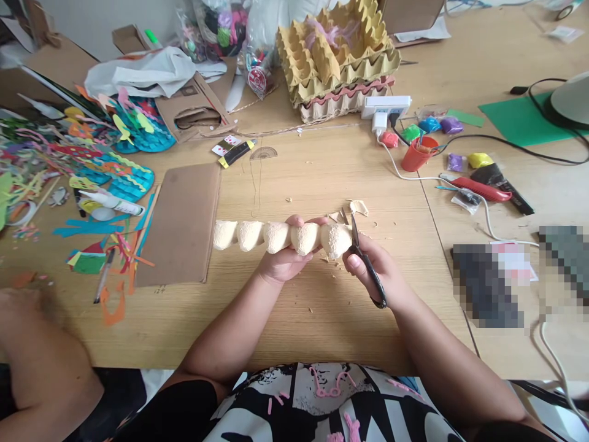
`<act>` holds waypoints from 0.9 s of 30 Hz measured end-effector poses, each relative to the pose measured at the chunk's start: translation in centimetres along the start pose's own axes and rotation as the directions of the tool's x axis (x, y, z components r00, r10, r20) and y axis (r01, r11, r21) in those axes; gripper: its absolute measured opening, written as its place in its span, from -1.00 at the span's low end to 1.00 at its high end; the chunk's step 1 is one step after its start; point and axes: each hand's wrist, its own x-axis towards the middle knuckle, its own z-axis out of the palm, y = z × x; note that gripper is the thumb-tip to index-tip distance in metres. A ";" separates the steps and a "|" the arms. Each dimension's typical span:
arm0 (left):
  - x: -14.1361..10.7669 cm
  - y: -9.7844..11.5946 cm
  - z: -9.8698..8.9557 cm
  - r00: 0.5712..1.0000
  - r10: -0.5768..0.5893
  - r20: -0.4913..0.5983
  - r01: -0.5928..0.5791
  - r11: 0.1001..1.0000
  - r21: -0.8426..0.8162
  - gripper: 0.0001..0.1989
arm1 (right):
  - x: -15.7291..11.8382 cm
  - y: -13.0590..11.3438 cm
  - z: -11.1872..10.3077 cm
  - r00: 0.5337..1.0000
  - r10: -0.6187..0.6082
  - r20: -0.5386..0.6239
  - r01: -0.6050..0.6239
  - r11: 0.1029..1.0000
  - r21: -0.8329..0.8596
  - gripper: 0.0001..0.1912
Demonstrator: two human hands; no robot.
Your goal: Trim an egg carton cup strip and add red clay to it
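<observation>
Careful now, because the tight spot is the right-hand end of the cream-coloured, rough-skinned strip of five moulded-pulp egg cups [277, 237], held above the pale wood-grained table [317, 337] right in front of the person! The bare left hand [284, 264] grips it from below, fingers curled up behind the cups towards that end; the bare right hand [380, 264] is wrapped around the black-handled metal scissors [367, 261], blades right up against the last cup. Whether those blades are parted, I can't tell from this angle. And look how close the left fingertips are: if the scissors slip or bite too deep, skin could be nicked, or the cup wall could split where it should stay whole. Pulp looks brittle, too; squeeze too hard and a cup might dent or crack. Out at the far left, the strip's unsupported end overlaps the edge of the flat brown cardboard sheet [179, 224], so a sudden twist could bend it at a narrow join. Torn cream pulp scraps [359, 207] lie just beyond the blades, and a careless elbow might scatter them.
</observation>
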 end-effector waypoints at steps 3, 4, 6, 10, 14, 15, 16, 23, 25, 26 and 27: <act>0.0 0.0 -0.1 1.000 0.011 0.020 -0.010 1.000 -0.015 -0.46 | 0.0 -0.1 0.0 1.000 -0.013 0.005 0.013 1.000 0.004 -0.50; -0.1 0.0 -0.1 1.000 0.009 0.017 -0.009 1.000 -0.013 -0.46 | 0.0 -0.1 0.0 1.000 -0.013 0.008 0.013 1.000 -0.003 -0.49; -0.1 0.0 -0.2 1.000 0.000 -0.003 0.000 1.000 -0.003 -0.46 | -0.1 -0.2 -0.1 1.000 -0.007 0.015 0.007 1.000 -0.023 -0.48; 0.0 0.0 -0.2 1.000 -0.004 -0.019 0.005 1.000 0.012 -0.46 | -0.1 -0.2 -0.1 1.000 -0.006 0.006 0.006 1.000 -0.026 -0.46; 0.0 0.0 -0.3 1.000 0.003 0.025 -0.003 1.000 0.006 -0.47 | -0.1 -0.4 0.0 1.000 -0.026 0.000 0.026 1.000 0.006 -0.46; 0.0 0.0 -0.3 0.999 0.003 0.032 -0.003 1.000 0.004 -0.47 | -0.1 -0.5 0.0 1.000 -0.024 0.002 0.024 1.000 0.007 -0.46; 0.0 0.0 -0.3 0.999 0.001 0.032 -0.001 1.000 0.004 -0.47 | -0.1 -0.5 0.0 1.000 -0.018 0.004 0.018 1.000 0.004 -0.45; -0.1 0.1 -0.2 1.000 -0.026 -0.012 0.026 0.999 0.021 -0.44 | 0.0 -0.5 -0.1 1.000 -0.005 -0.005 0.005 1.000 -0.011 -0.42; -0.1 0.0 -0.3 1.000 -0.028 -0.010 0.028 0.999 0.021 -0.44 | 0.0 -0.5 -0.1 1.000 0.001 -0.004 -0.001 1.000 -0.010 -0.42; -0.1 0.0 -0.3 1.000 -0.028 -0.008 0.028 0.999 0.024 -0.44 | 0.0 -0.5 -0.1 1.000 0.003 -0.005 -0.003 1.000 -0.010 -0.41; -0.1 0.0 -0.3 1.000 -0.026 -0.005 0.026 0.999 0.027 -0.44 | 0.0 -0.5 -0.1 1.000 0.005 -0.006 -0.005 1.000 -0.011 -0.41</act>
